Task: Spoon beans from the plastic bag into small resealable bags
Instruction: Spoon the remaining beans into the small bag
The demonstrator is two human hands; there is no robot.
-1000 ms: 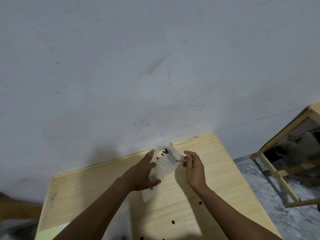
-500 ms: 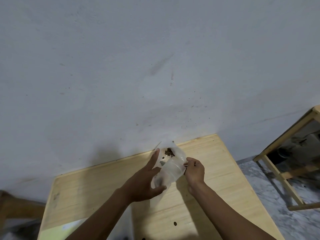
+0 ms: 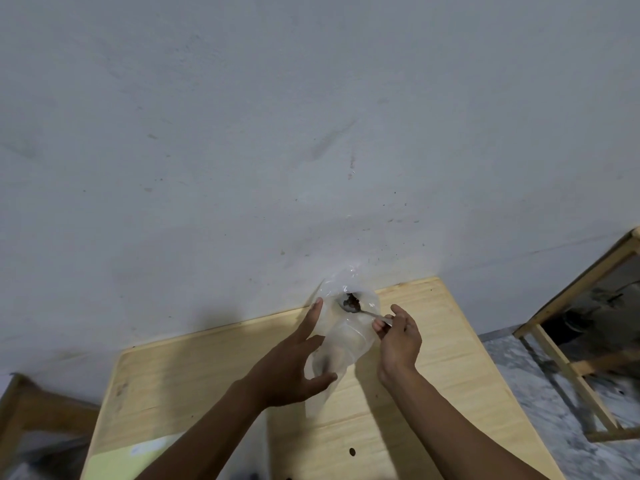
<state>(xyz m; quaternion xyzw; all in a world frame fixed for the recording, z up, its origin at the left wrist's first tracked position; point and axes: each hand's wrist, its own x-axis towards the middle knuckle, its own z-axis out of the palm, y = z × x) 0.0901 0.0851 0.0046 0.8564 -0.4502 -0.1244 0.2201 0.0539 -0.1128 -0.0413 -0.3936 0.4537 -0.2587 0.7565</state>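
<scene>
A clear plastic bag (image 3: 349,336) stands tilted over the far part of the wooden table (image 3: 433,375), its mouth facing me. My left hand (image 3: 294,365) holds the bag from the left, thumb under its lower part and fingers stretched along its side. My right hand (image 3: 398,337) pinches the handle of a metal spoon (image 3: 356,308). The spoon's bowl sits inside the bag's mouth and carries dark brown beans (image 3: 352,300).
A grey wall rises right behind the table. A loose bean (image 3: 352,451) lies on the near tabletop. A wooden frame (image 3: 561,341) stands on the marbled floor to the right. A wooden piece (image 3: 20,407) sits low at the left.
The spoon has come further out of the bag's mouth, its handle now showing in my right hand, which has drawn slightly right. The left hand keeps its hold on the bag.
</scene>
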